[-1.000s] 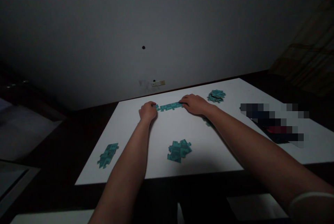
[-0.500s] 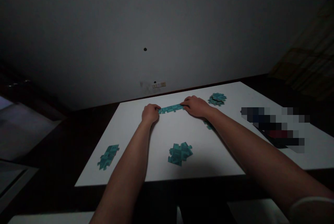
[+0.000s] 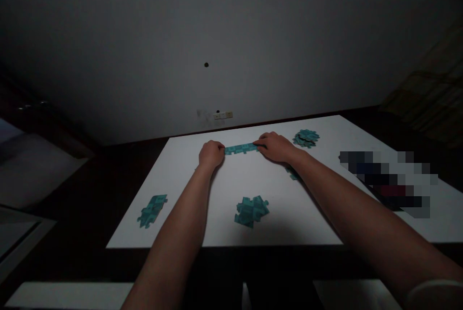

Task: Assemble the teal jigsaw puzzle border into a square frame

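Pretty dim in here tbh. Big plain grey wall at the back, with a small round dark spot on it and, lower down, a pale rectangular outlet strip beside some dark smudges. Dull yellowish-brown patterned curtain over on the right. Flat white bench in the middle, some dark item with a reddish patch near its right side, too blocky to identify.

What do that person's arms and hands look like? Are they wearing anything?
The left hand and right hand have no gloves. Both forearms are bare, with no watch showing. A pale curved edge, maybe a sleeve's, crosses near the right elbow; it's too dark to be sure.
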A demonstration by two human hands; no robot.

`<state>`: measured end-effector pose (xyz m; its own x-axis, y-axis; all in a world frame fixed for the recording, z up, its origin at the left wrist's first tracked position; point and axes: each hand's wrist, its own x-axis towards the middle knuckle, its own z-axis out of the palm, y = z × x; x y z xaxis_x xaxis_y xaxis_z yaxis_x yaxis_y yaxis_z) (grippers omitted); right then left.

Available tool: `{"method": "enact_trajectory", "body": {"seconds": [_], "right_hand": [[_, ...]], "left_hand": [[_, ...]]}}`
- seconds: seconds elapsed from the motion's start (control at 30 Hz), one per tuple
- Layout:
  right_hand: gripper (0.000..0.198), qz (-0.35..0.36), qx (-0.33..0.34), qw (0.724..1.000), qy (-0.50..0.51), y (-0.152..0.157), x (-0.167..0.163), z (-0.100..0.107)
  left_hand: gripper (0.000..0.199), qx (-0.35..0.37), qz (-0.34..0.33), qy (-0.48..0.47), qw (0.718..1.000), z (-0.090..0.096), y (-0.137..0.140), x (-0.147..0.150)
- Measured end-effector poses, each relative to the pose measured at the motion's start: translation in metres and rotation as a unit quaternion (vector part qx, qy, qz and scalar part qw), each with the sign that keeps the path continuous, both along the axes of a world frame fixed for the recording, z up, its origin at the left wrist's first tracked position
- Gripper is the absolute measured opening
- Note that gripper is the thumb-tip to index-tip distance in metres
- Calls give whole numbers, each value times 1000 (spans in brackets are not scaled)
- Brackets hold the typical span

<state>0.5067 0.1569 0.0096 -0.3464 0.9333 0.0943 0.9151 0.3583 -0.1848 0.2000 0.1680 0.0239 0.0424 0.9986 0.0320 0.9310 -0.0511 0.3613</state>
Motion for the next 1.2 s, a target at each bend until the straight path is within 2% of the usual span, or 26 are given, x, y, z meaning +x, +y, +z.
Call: {"method": "enact_trajectory", "body": {"seconds": [0.4,0.63,0.7,0.77,0.9,1.07,1.2], "right_hand": [[50,-8,1,1000,19,-1,-1,0],[50,6,1,1000,17,0,0,-1],[52,7,0,1000,-1,-1,-1,-1],[53,9,0,1000,-15,-1,-2,-3],[65,48,1,999,-22,-5,-12,-14],[78,3,-65,998,-25,-10,-25,-32],[78,0,-68,997,-43,-11,-27,-29]], "left_hand": [[24,-6,8,-12,1000,-6,3,1],[44,15,18,40,999,7,-9,6],[51,25,-13,47,999,9,-18,13],[57,24,-71,45,996,7,-26,24],[83,-20,-158,34,987,-8,-35,45],[87,-51,-181,7,982,-29,-30,52],[89,-59,-180,-11,982,-35,-27,53]]}}
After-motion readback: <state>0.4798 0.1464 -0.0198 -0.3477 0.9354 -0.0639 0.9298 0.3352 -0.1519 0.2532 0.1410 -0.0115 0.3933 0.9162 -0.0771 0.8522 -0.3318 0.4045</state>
